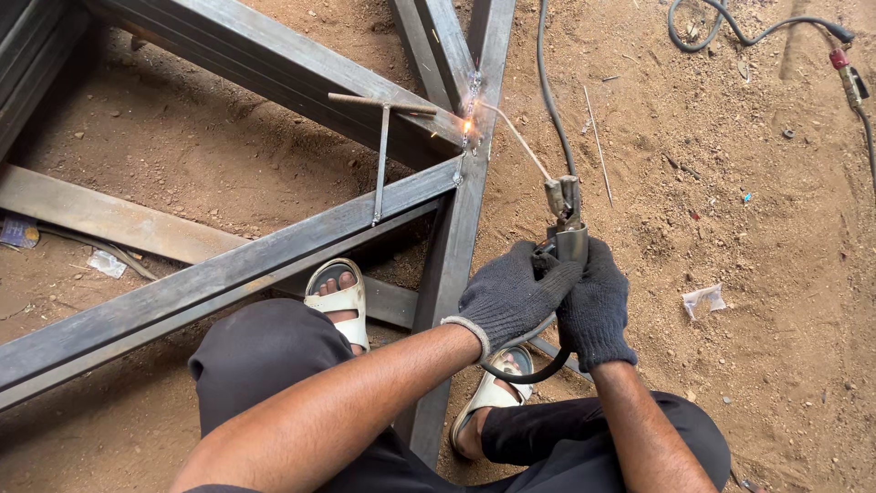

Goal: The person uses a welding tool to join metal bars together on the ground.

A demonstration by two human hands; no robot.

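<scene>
Bare reddish dirt ground [730, 183], pebbled and littered with small scraps, carries all items.

Far left of the grip: flat steel bar [109, 224] lying on the dirt, a pale paper scrap [107, 264] just beside it.

Left of the grip: frame of grey rectangular steel tubes [228, 274], several lengths meeting at one joint [461, 151] up and left of the grip. A small T-shaped steel piece [381, 137] rests across two of the tubes, near the joint.

Below and left of the grip: two feet in white sandals [339, 301], one on each side of a tube; dark trousers at the knees.

Left hand [506, 297], dark knitted glove, wrapped around the electrode holder [566, 228] from the left, fingers curled shut on it.

Right hand [595, 306], same glove, closed on the same holder from the right, touching the left hand. Both grips pressed tight round the handle.

Welding rod [516, 137], thin and pale, clamped in the holder's jaws, running up and left from the grip to the joint, where a bright orange spark [468, 125] shows at its tip.

Black cable [547, 91] runs from the holder upward out of view; a loop of it hangs under the hands.

Right of the grip: a spare rod [598, 146] on the dirt, a crumpled wrapper [703, 299], and well apart at the upper right another cable with a clamp [849, 78].
</scene>
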